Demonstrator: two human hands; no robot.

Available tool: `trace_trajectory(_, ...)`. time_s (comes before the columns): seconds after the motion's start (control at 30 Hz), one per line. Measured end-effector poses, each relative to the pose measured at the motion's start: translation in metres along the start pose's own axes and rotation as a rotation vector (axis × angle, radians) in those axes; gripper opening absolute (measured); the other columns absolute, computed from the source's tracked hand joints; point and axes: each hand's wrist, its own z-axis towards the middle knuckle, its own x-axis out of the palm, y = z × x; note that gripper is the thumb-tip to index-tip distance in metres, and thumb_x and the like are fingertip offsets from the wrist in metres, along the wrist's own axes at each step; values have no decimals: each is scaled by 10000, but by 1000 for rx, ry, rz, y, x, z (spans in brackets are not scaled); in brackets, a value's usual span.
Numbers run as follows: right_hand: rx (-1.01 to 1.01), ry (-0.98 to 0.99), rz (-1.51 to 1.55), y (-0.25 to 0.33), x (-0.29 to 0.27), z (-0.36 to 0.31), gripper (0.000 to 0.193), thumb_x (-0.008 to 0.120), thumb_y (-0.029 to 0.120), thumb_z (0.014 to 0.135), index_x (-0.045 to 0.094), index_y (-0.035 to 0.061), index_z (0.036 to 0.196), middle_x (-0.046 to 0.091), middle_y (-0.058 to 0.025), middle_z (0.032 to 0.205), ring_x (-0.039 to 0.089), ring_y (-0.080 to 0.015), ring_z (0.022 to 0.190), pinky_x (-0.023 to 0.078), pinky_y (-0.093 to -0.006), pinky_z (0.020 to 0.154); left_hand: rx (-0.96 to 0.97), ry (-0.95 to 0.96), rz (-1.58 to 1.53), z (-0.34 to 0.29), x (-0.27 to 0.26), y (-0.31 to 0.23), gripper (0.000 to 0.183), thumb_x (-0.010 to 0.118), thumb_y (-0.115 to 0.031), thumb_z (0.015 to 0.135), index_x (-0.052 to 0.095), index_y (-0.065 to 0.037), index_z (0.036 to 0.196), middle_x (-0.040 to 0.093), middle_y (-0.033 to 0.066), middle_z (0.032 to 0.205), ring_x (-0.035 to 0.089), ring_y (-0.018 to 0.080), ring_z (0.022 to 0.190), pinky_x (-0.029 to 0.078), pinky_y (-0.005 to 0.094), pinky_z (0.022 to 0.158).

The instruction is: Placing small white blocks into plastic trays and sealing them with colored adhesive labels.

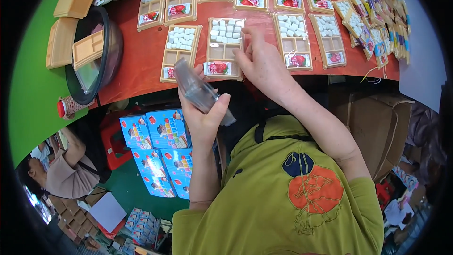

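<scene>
My left hand (204, 122) is closed around several clear plastic lids (200, 92), stacked and tilted in front of the table edge. Its fingertips reach up near the lower left of a beige compartment tray (226, 53). That tray holds white cube-shaped pieces at the top and a strawberry-print packet (219, 68) at the bottom; a shiny clear cover appears to lie over it. My right hand (264, 59) has thumb and index finger apart at the tray's right edge, its other fingers curled and partly hidden. To the left lies another filled tray (181, 40).
Similar filled trays (292, 28) line the red table (130, 61). Wrapped packs (377, 19) are piled at right. A dark tub (115, 42) with empty trays stands at left. Below are blue printed boxes (163, 160), a cardboard box (373, 127) and another person (71, 167).
</scene>
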Motion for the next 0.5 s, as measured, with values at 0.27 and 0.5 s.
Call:
trace_trajectory(0.27,-371,-33,-482,19,16,25,268,660,172,881,597,22,1095,583,-150,1138,561,-331,1068,429,-454,910,34,-138,-134,-13,-5,0,737,760,-94,789,391,16,1418,513,162,1362,526,208,1189,484,354,962)
trace_trajectory(0.5,-472,-83,-620,3,53,20,403,605,257,939,563,35,1273,485,-182,1412,432,-343,1339,342,-477,1091,-57,-123,-232,-23,5,2,702,753,-101,804,400,24,1397,498,160,1378,539,207,1185,483,334,940)
